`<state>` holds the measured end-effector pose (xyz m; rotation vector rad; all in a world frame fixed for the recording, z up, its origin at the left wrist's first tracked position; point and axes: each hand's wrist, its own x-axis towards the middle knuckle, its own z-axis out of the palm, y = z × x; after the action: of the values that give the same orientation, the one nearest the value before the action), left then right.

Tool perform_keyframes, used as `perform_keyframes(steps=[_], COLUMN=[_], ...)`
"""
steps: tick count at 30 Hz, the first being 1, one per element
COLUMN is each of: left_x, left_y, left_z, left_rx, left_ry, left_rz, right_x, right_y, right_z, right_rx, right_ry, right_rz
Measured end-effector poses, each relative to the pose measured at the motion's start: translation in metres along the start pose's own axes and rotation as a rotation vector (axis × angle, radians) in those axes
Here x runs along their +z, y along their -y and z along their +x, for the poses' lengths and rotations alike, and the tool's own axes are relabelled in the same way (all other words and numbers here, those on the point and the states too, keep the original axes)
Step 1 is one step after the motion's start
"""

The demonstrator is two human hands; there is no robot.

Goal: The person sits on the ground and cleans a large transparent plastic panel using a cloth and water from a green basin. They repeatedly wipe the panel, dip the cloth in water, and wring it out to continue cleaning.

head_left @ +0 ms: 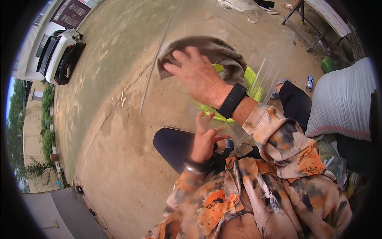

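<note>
A grey-brown ribbed cloth (pixel 206 44) lies draped and curved over a clear plastic piece with raised edges (pixel 142 103), partly covering a bright yellow-green object (pixel 253 83). My right hand (pixel 195 76), with a black wristband, reaches in from the right, back up, its spread fingers touching the left part of the cloth; whether they grip it cannot be told. My left hand (pixel 206 136) is raised nearer my body, fingers apart and slightly curled, holding nothing, just by the near edge of the clear plastic. The lower part of the yellow-green object is hidden behind my right wrist.
My bent knees flank the plastic. At right are a stuffed white woven sack (pixel 343 98), a drink can (pixel 309 83), a green melon-like object (pixel 329 65) and a trestle table (pixel 331 15). A black cat (pixel 265 4) is at the top; a white car (pixel 61 55) stands far left.
</note>
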<state>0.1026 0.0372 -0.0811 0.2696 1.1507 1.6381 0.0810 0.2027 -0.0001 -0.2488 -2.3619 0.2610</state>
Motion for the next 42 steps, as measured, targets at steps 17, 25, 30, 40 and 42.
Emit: perform_keyframes(steps=[17,25,30,40,42], left_x=[-0.016,-0.005,-0.005,0.005,-0.012], left_y=[0.006,0.005,0.005,-0.008,-0.008], left_z=[0.003,-0.009,-0.002,0.01,-0.002], left_rx=[-0.003,0.071,0.098,0.143,0.198], left_ry=[0.016,-0.102,-0.093,-0.092,-0.147], left_rz=[-0.093,-0.015,-0.017,-0.049,0.0], right_x=[-0.008,-0.002,-0.025,-0.011,0.005], right_y=[0.023,0.027,-0.049,0.001,0.024], right_z=[-0.051,-0.038,0.019,-0.055,-0.074], right_rx=[-0.131,-0.09,0.043,0.165,0.053], right_ry=[0.48,0.36,-0.01,0.311,0.468], right_rz=[0.006,0.18,-0.046,0.036,0.177])
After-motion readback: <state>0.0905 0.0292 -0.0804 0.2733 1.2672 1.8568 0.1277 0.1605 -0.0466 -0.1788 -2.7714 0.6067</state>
